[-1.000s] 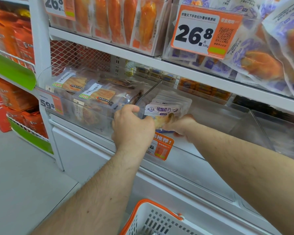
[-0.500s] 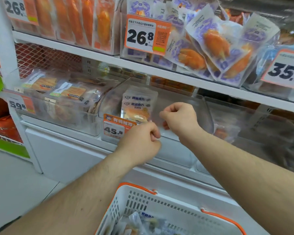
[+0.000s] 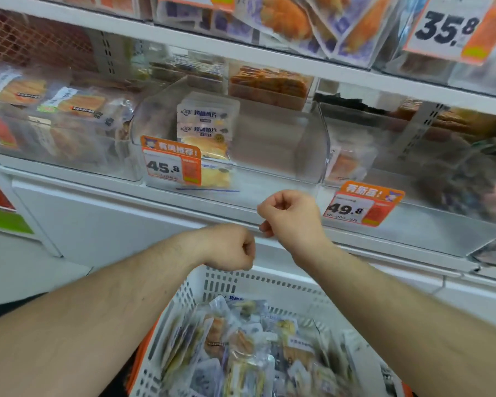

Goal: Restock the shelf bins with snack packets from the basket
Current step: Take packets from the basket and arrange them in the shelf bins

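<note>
We see our left hand (image 3: 231, 247) curled into a loose fist with nothing in it, wrist bent, knuckles turned toward the right, hanging just above the far rim of the basket (image 3: 212, 285). Our right hand (image 3: 289, 214) is a little higher and just beside it, fingers also curled in and holding nothing, in front of the white shelf edge (image 3: 126, 193). Both forearms reach in from the lower corners and converge over the basket.

Below the hands, the white slotted basket with orange trim is heaped with snack packets (image 3: 241, 348), lying jumbled at all angles.

Beyond the hands, the clear middle bin (image 3: 312, 144) holds a small upright stack of packets (image 3: 206, 124) at its left end, behind an orange price tag (image 3: 171, 161) reading 45.8; the rest of that bin is bare. A second tag (image 3: 361, 206) reading 49.8 sits on the bin to the right.
</note>
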Demonstrator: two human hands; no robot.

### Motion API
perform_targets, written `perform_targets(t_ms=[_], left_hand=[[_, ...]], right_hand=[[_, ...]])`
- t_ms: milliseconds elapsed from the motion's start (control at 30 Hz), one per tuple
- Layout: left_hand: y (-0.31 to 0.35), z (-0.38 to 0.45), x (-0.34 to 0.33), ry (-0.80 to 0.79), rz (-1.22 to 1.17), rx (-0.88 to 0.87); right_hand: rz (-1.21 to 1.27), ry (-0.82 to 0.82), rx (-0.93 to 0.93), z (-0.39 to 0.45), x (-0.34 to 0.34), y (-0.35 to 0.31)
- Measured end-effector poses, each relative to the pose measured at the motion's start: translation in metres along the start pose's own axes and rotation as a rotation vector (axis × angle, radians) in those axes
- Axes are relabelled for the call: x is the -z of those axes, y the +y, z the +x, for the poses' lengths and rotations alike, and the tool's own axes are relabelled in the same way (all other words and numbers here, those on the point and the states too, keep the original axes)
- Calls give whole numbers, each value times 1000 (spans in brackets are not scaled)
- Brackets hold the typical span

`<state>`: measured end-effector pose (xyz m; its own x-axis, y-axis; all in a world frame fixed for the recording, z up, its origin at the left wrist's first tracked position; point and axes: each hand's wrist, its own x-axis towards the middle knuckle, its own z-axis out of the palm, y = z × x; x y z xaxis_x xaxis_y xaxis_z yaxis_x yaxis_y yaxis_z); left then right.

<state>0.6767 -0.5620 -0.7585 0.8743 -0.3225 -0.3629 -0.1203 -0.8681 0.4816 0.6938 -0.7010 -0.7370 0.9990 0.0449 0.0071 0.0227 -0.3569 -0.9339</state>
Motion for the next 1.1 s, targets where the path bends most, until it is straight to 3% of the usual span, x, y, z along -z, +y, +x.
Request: perform_targets(t_ms=[367,600,700,867,1100], left_hand=[[-3,14,-32,-258,150,36],[-4,21,-37,-291,188,57],[-4,22,-37,-302,202,52],[-3,22,-36,-307,206,52],[-7,20,-25,-272,189,57]], right_hand=[[-279,-168,-365,-20,-29,152],[-882,-739,-449,-48,-34,207],[-896,-784,-492,-53,-37,216],[-961,-847,-414,-49,-35,205],[-461,-737,-526,-18,-3,145]])
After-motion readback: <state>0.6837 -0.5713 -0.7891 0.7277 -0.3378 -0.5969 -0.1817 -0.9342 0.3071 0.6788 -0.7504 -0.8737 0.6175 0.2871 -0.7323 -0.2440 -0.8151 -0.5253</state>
